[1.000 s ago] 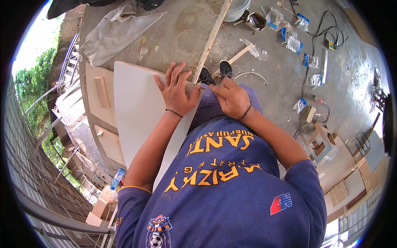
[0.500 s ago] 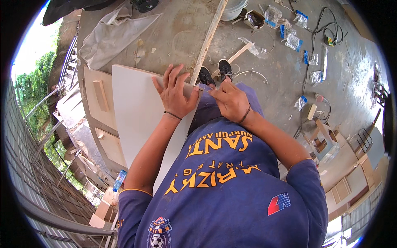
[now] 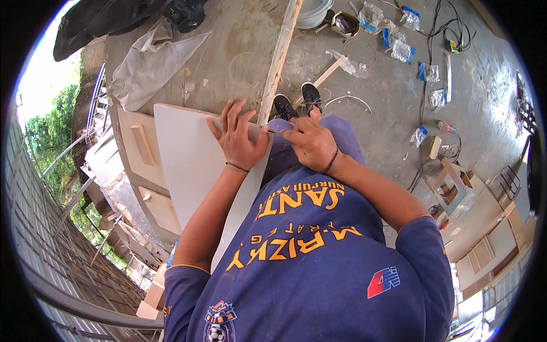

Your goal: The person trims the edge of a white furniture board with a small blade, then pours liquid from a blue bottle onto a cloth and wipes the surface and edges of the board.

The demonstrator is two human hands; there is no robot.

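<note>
A white-faced board (image 3: 185, 154) lies on the workbench, its long edge close against my body. My left hand (image 3: 242, 139) rests on the board's far right corner, fingers spread and thumb pressed near the edge. Just beyond that edge, my right hand (image 3: 312, 143) is closed, its fingers curled and pinched toward the left thumb. Between the two hands a small thin piece (image 3: 272, 131) shows at the corner; its kind is too small to make out.
A wooden strip (image 3: 279, 60) runs along the bench edge. On the bench lie a pale cloth (image 3: 151, 71), a dark power tool (image 3: 185, 14) and panels with wooden blocks (image 3: 142, 145). Plastic packets (image 3: 403, 52), a cable (image 3: 431, 62) and a bucket (image 3: 312, 14) are on the floor.
My hands stay at the board's corner, with the right hand shifted slightly left and down. The view has tilted a little, bringing more of the dark tool into sight.
</note>
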